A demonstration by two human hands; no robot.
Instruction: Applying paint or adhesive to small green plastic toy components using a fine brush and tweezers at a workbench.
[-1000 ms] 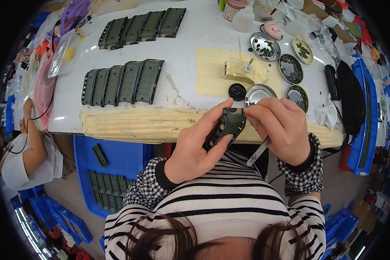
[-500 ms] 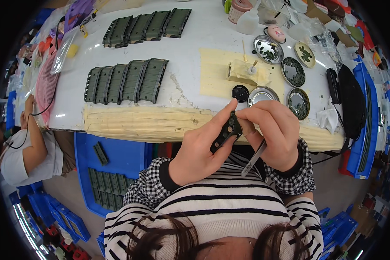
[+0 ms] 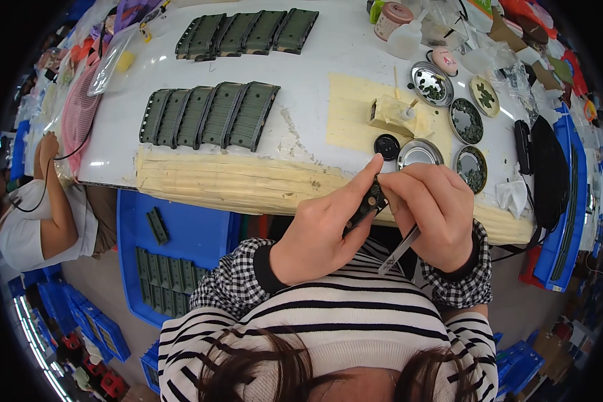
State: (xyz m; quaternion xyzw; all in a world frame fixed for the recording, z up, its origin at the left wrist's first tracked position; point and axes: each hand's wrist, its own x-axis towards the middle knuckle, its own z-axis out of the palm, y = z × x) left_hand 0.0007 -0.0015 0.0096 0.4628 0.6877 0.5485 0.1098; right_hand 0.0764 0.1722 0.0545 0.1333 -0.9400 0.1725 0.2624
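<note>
My left hand is closed around a small dark piece with round spots, holding it in front of my chest by the table edge. My right hand has its thumb and fingertips at the upper end of that piece. Across the right palm lies a flat metal strip that looks like tweezers, its free end slanting down to the left. The fingers hide most of the dark piece and the strip's other end. Just past my hands are a black round lid and a shallow metal dish.
Dark green ribbed parts lie in two rows on the white table. Round dishes of small green bits stand to the right, beside a taped block. A blue bin holds more green parts below left. Another person is at far left.
The view has shifted slightly, so the table things sit a little differently. Both hands keep their hold, and the dark piece is turned slightly with less of it showing.
</note>
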